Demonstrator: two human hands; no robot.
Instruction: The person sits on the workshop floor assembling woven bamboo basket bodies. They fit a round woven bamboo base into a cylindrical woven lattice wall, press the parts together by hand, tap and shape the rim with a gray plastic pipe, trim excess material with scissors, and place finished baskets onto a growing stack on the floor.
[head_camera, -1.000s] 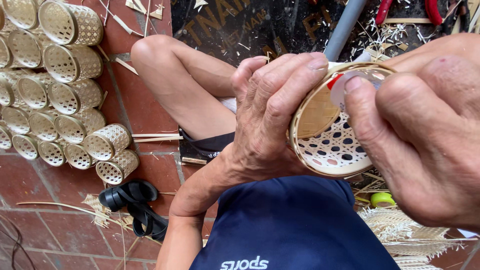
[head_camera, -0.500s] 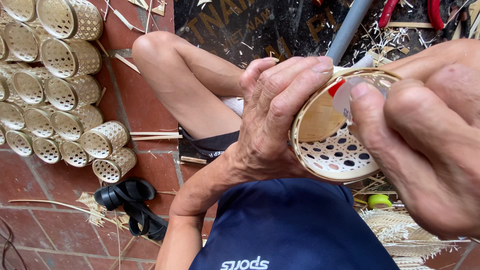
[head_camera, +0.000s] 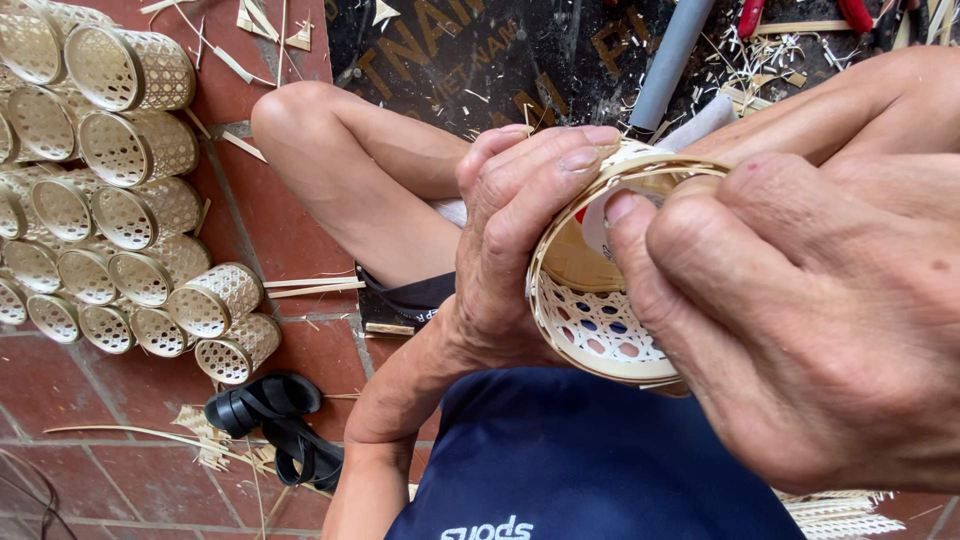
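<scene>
Head view. Your left hand (head_camera: 510, 250) wraps the small woven bamboo basket (head_camera: 600, 310) from the left side: fingers pressed together and curled over the top rim, fingertips (head_camera: 585, 150) lying on the rim band, palm against the outer wall. The basket sits between both hands, held up above your lap, its open mouth tilted toward the camera so the open hexagonal weave of the base shows inside.

Your right hand (head_camera: 810, 320) fills the right half of the view, close to the lens. Its thumb (head_camera: 650, 225) presses down at the rim's upper right edge, onto a pale strip there with a bit of red beside it. Whether you pinch that strip from behind cannot be told; the other fingers are hidden behind the hand's back.

Below the basket: your dark blue shirt (head_camera: 600, 460). Your bare knee (head_camera: 300, 120) is bent to the upper left, over red floor tiles (head_camera: 80, 470). Stacked finished baskets (head_camera: 110, 210) lie in rows at far left, well apart from the hands. A black sandal (head_camera: 275, 425) lies near them, with bamboo slivers scattered around. A grey pipe (head_camera: 672, 60) leans at top, over a dark mat (head_camera: 480, 50).
</scene>
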